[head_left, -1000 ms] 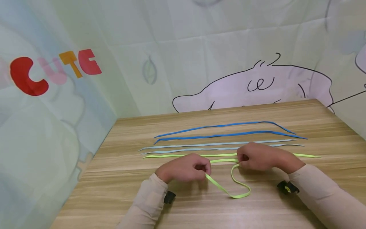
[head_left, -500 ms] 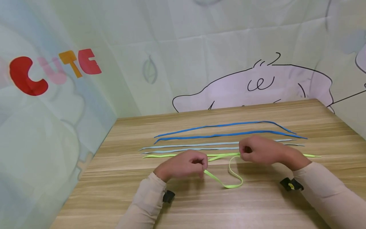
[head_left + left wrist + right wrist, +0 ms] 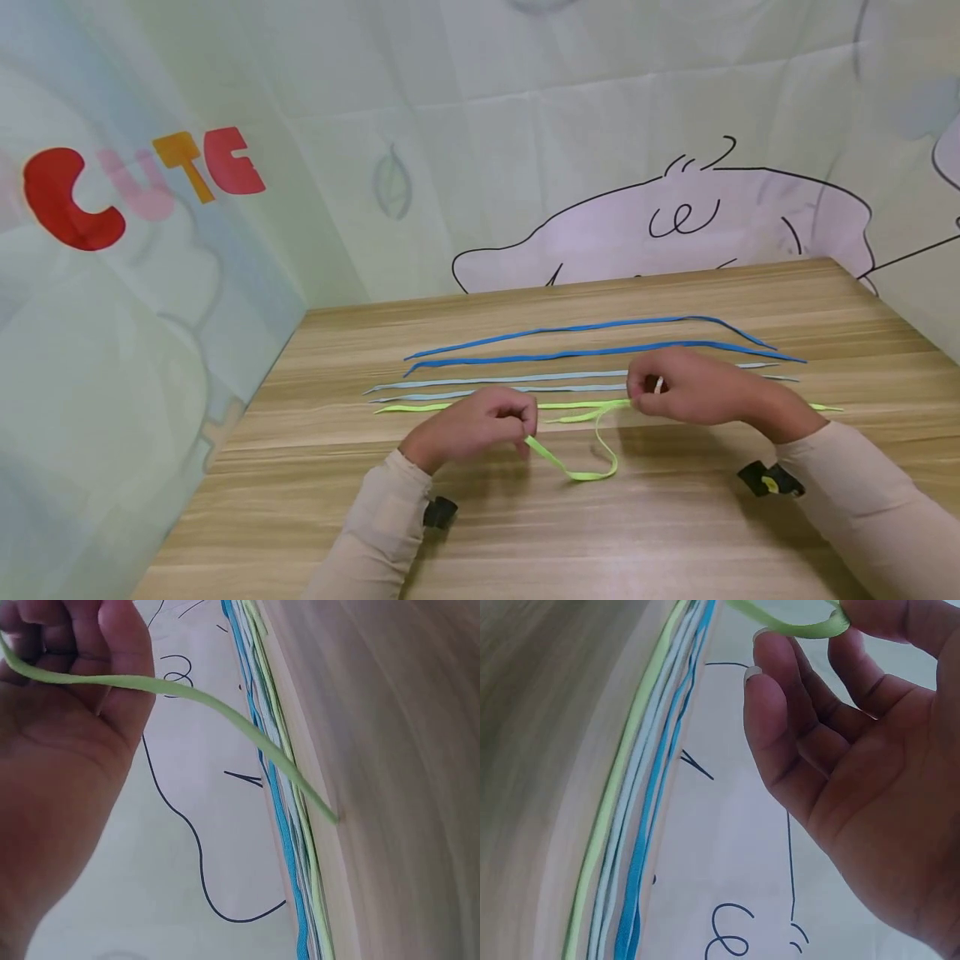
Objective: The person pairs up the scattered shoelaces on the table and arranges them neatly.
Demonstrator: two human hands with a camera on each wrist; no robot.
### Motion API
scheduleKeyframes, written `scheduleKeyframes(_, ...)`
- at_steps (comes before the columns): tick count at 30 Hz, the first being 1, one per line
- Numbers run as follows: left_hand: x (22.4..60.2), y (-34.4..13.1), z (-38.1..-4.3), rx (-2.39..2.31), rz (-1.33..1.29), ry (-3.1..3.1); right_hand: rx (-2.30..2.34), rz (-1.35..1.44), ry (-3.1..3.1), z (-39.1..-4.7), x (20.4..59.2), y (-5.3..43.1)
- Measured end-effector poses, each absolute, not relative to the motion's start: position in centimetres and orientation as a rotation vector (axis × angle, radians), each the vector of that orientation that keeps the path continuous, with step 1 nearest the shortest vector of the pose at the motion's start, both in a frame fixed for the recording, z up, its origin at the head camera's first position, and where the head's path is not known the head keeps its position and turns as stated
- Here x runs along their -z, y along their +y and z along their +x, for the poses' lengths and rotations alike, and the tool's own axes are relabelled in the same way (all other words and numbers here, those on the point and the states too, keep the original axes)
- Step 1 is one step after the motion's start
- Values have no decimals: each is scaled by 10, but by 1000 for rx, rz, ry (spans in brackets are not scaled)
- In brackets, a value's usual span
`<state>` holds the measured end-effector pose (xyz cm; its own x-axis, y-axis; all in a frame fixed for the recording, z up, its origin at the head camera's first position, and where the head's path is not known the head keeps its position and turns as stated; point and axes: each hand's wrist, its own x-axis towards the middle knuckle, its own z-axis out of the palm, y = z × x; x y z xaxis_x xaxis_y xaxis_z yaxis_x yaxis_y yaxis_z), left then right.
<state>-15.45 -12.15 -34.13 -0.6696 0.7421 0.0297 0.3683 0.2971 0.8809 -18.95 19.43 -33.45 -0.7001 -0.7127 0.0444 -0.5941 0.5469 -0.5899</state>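
Note:
A lime-green shoelace [image 3: 588,476] hangs in a slack loop between my two hands over the table. My left hand [image 3: 472,427] pinches it on the left, and in the left wrist view the lace [image 3: 202,696] crosses in front of the palm. On the right, my right hand [image 3: 693,387] pinches the same lace between thumb and fingertips; one end [image 3: 573,417] sticks out leftward from that grip. Behind it, a second lime-green shoelace [image 3: 420,408] lies straight across the table, partly hidden by both hands.
Two pale blue shoelaces [image 3: 450,383] lie farther back, roughly parallel, partly covered by the right hand. Beyond them are two darker blue shoelaces [image 3: 540,359], bent near their right ends. A printed cloth [image 3: 525,150] hangs behind the wooden table [image 3: 570,550] and along its left side.
My right hand has moved slightly back and to the right, my left slightly back and left. The hanging loop has drawn up and shifted left, and the lace's free end now shows.

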Motion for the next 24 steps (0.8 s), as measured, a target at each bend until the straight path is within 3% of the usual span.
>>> scheduleKeyframes(24, 335, -150, -162, -1585, 914, 2204, 1109, -1031, 2612, -189, 317, 211)
